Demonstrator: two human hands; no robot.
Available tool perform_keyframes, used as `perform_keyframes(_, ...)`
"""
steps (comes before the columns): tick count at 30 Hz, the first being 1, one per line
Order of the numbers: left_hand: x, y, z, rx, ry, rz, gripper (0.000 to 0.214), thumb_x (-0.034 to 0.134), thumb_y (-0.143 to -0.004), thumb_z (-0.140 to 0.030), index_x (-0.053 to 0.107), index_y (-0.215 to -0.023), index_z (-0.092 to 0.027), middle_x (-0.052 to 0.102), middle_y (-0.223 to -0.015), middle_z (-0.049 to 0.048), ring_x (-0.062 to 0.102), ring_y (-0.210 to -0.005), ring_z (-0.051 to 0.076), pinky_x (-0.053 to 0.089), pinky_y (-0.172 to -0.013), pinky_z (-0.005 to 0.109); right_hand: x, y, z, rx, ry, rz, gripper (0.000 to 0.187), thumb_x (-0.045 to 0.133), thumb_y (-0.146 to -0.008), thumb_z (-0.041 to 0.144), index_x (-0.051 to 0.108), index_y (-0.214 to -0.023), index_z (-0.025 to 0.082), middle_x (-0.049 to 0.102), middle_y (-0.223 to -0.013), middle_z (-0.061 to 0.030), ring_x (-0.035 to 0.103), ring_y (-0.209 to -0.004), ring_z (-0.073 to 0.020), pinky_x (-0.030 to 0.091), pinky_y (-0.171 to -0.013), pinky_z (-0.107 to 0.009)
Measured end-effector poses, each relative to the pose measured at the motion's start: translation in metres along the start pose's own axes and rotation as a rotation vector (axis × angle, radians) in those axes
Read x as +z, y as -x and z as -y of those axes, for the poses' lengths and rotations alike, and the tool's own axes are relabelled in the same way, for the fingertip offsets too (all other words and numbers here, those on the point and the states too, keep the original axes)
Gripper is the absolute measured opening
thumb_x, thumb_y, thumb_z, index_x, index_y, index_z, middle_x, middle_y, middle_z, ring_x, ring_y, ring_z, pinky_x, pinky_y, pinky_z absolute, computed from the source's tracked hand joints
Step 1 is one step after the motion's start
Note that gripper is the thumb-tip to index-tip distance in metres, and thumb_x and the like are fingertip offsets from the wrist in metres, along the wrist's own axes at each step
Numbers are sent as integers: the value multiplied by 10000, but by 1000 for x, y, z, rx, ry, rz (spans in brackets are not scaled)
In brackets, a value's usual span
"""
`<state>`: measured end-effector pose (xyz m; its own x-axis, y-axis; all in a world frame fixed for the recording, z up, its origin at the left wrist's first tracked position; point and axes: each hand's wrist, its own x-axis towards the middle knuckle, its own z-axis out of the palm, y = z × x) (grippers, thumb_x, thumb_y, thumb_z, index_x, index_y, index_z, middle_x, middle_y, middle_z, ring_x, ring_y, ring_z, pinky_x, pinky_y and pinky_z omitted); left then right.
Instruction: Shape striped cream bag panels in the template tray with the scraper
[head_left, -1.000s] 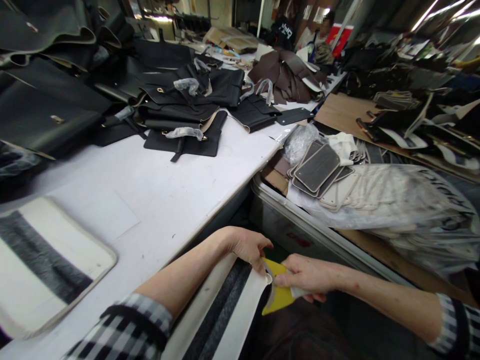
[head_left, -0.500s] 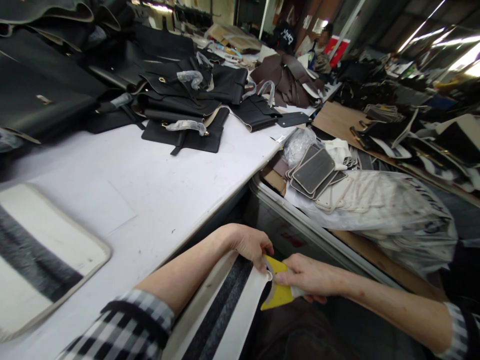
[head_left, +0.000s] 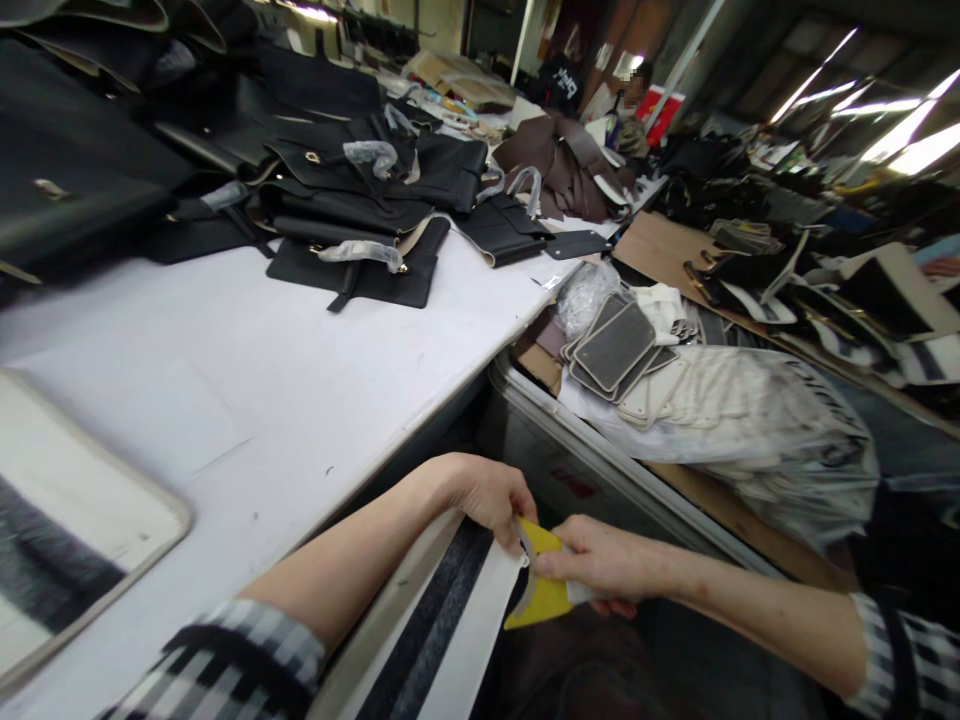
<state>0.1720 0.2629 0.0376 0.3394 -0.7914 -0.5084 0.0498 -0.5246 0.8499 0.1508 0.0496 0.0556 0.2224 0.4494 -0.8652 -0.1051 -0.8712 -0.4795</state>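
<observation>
At the lower middle, my left hand [head_left: 491,500] pinches the far corner of a white bag panel [head_left: 472,620] with a black stripe running along it. The panel slants down toward my lap beside the table edge. My right hand [head_left: 600,560] is closed around a flat yellow tool [head_left: 546,590] with a concave edge. That edge sits against the panel's corner, close to my left fingertips. A pale wrapping on the tool's handle shows partly under my right palm. Another white panel with a dark stripe [head_left: 82,510] lies on the table at the left.
A white-topped table [head_left: 300,390] carries black leather bags [head_left: 352,270] and brown leather pieces [head_left: 555,160]. To the right, dark rounded panels [head_left: 615,345] and a clear plastic bag [head_left: 765,420] lie on a metal-edged surface. A person [head_left: 634,110] is in the background.
The view has shifted slightly, so the table and bags sit further left. Both hands keep their holds, and the yellow tool remains at the panel's corner with a slight tilt.
</observation>
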Motion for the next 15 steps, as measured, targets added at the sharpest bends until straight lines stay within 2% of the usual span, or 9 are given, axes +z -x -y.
perform_keyframes(3,5,1,1,23,-42,-8,318,724,-604,-228,748,-915,-164,689,-733,-3,603,-710,190,466,-591,237,9,7,4,38,-95,-19,368,499,-877,488,600,-760,154,532,-483,19,447,-303,-92,358,-289,-153)
perform_keyframes(8,7,-11,12,-19,174,-28,303,709,-479,-205,768,-777,-198,657,-676,-21,564,-659,171,443,-580,229,13,2,2,145,-106,-66,433,591,-827,564,577,-663,163,505,-445,38,464,-314,-95,389,-327,-163)
perform_keyframes(12,7,-14,12,-69,178,-28,298,700,-436,-186,769,-725,-197,650,-644,-12,562,-647,183,438,-568,236,15,-6,-4,121,27,-185,515,619,-782,656,580,-614,171,451,-440,57,399,-314,-67,314,-311,-143)
perform_keyframes(15,8,-14,11,-65,180,-35,305,770,-414,-259,770,-711,-190,647,-622,2,572,-646,202,454,-567,255,17,-5,-3,163,111,-228,561,620,-755,706,542,-563,185,435,-446,55,412,-333,-82,294,-302,-159)
